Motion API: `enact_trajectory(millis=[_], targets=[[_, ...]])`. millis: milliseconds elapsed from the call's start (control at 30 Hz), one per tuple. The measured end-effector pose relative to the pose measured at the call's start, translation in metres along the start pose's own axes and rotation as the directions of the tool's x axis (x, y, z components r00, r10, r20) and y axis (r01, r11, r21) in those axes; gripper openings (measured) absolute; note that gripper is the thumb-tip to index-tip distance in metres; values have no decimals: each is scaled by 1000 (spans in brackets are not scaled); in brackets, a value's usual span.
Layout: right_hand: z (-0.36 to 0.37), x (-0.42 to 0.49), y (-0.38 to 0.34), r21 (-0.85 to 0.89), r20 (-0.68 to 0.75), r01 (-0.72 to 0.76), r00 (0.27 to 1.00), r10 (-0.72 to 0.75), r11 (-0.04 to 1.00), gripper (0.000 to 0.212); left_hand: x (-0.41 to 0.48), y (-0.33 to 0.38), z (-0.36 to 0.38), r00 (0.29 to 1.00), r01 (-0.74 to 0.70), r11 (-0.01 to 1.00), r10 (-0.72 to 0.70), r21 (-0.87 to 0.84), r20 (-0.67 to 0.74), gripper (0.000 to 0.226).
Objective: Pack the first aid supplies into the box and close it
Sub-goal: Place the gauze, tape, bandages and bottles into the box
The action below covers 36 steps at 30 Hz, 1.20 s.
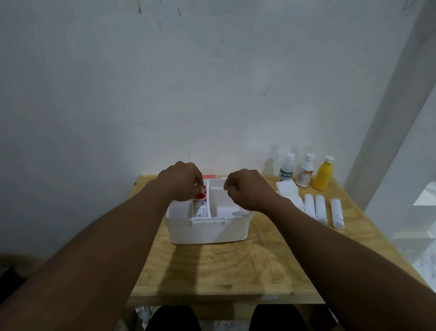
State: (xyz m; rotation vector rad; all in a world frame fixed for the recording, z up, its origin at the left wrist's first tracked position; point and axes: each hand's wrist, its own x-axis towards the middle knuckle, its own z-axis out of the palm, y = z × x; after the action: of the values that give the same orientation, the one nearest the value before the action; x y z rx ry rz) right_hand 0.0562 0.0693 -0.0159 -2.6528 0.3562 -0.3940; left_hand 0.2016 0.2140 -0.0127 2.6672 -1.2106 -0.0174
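An open white first aid box [208, 230] with inner dividers stands mid-table. In its narrow left compartment lie two white tubes with red caps [201, 197]. My left hand [180, 182] is over that compartment, fingertips pinching the farther tube at its red cap [204, 188]. My right hand [246, 191] hovers over the box's right compartment with fingers curled, and nothing shows in them. To the right of the box lie three wrapped bandage rolls [321, 208] and stacked white gauze pads [285, 187]. Three bottles stand behind them: clear [286, 168], white [305, 171], yellow [323, 173].
The wooden table [229, 270] stands against a white wall. A pink-red piece [209, 176] shows just behind the box. A white post [403, 114] rises at the right. My knees are under the table's near edge.
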Motion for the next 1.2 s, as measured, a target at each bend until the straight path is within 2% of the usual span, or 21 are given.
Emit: enact_trajectory(millis=[133, 233, 333, 433, 533, 600, 767, 867, 1067, 1200], targets=[[-10, 0, 18, 34, -136, -53, 989, 57, 998, 23, 5, 8, -5, 998, -31, 999, 30, -23, -47, 22], [-18, -2, 48, 64, -234, -162, 957, 173, 985, 18, 14, 30, -6, 992, -87, 995, 83, -46, -93, 22], [-26, -13, 84, 41, -247, -290, 924, 291, 956, 16, 29, 62, 2, 984, -158, 986, 153, -54, -87, 26], [-29, -29, 120, -28, -188, -381, 910, 369, 924, 25, 47, 97, 18, 973, -229, 973, 228, -33, -36, 33], [-25, -40, 148, -148, -69, -368, 930, 362, 918, 36, 66, 131, 37, 964, -266, 964, 266, -8, 24, 37], [-21, -44, 161, -205, -11, -336, 940, 341, 920, 36, 77, 151, 49, 960, -274, 962, 274, 3, 61, 41], [-19, -45, 179, -207, -50, -275, 962, 270, 939, 23, 102, 184, 81, 947, -302, 953, 299, 12, 117, 49], [-20, -43, 183, -237, -71, -227, 974, 216, 945, 22, 112, 195, 94, 942, -316, 947, 308, 49, 133, 41], [-21, -44, 195, -106, -84, -267, 962, 259, 958, 27, 120, 199, 107, 949, -307, 945, 296, 113, 105, 24], [-29, -43, 199, 33, -110, -258, 959, 260, 966, 21, 121, 194, 107, 954, -293, 951, 283, 104, 95, 16]])
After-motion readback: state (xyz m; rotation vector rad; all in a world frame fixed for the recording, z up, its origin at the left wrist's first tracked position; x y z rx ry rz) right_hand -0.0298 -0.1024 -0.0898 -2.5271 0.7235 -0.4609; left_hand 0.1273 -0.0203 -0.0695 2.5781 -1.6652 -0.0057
